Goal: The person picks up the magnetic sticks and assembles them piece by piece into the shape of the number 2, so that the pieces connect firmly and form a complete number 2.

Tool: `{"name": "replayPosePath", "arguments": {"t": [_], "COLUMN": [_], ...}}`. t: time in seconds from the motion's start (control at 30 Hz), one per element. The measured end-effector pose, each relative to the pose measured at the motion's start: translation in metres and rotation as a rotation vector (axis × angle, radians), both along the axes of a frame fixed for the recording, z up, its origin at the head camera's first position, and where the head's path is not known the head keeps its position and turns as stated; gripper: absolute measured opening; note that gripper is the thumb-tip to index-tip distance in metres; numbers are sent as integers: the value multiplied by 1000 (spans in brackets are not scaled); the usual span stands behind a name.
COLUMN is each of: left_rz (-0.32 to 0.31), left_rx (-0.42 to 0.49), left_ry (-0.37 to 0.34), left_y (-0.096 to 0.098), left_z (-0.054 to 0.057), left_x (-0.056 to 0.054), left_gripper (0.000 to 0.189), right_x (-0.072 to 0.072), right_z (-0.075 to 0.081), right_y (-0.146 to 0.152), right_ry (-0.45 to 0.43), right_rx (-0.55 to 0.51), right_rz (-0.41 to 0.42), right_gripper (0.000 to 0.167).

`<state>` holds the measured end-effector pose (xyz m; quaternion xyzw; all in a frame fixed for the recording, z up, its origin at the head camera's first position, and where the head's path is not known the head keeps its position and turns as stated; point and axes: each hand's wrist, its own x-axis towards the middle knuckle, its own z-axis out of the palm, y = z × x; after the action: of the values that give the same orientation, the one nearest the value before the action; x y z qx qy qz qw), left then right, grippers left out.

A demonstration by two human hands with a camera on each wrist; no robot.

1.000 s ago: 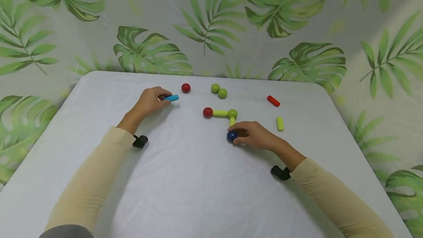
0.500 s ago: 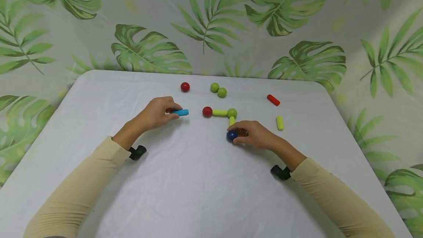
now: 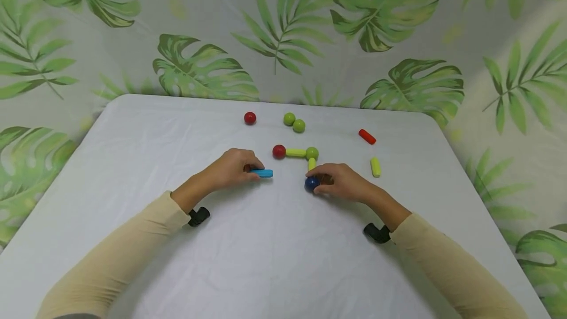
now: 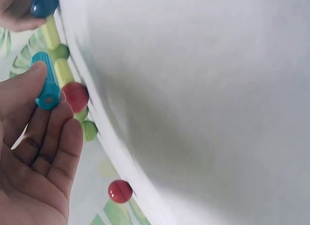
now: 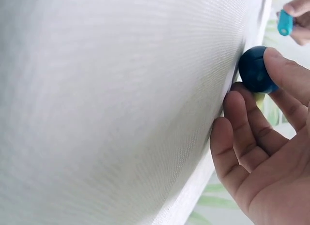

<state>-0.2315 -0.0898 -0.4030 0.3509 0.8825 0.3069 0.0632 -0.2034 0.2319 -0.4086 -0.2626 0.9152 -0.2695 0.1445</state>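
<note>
My left hand (image 3: 235, 170) pinches a light blue rod (image 3: 263, 173) between thumb and fingers, low over the white table (image 3: 266, 250); the same blue rod (image 4: 47, 87) shows in the left wrist view. My right hand (image 3: 341, 181) holds a dark blue ball (image 3: 311, 183) with thumb and fingertips; that blue ball (image 5: 256, 70) fills the right wrist view's upper right. The ball sits at the near end of a short yellow-green rod (image 3: 311, 163), joined to a green ball (image 3: 312, 152), a yellow-green rod (image 3: 295, 152) and a red ball (image 3: 278, 151).
Loose pieces lie farther back: a red ball (image 3: 250, 118), two green balls (image 3: 294, 122) touching each other, a red rod (image 3: 366, 136) and a yellow-green rod (image 3: 375, 167) to the right. A leaf-patterned cloth (image 3: 283, 33) hangs behind the table.
My left hand has carried the light blue rod from the far left of the pieces toward me and to the right, closer to the dark blue ball. The right hand stayed in place.
</note>
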Motion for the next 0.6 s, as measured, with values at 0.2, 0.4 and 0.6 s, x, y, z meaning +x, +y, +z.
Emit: {"name": "replayPosePath", "arguments": {"t": [0.2,0.4,0.6], "left_rz": [-46,-49,-56], "left_rx": [18,12,1], "left_ry": [-3,-9,-45], "left_y": [9,18,29], "left_z": [-2,-6,-8], "left_x": [4,7,10], "left_gripper": [16,16,17], "right_x": [0,0,-1], "right_z": [1,3,2], "right_y": [-2,-1,-2], "right_ry": [-11,-11,-16], "right_rx": [5,-2,1], "right_rz": [-10,8,7], "right_gripper": [42,41,42]}}
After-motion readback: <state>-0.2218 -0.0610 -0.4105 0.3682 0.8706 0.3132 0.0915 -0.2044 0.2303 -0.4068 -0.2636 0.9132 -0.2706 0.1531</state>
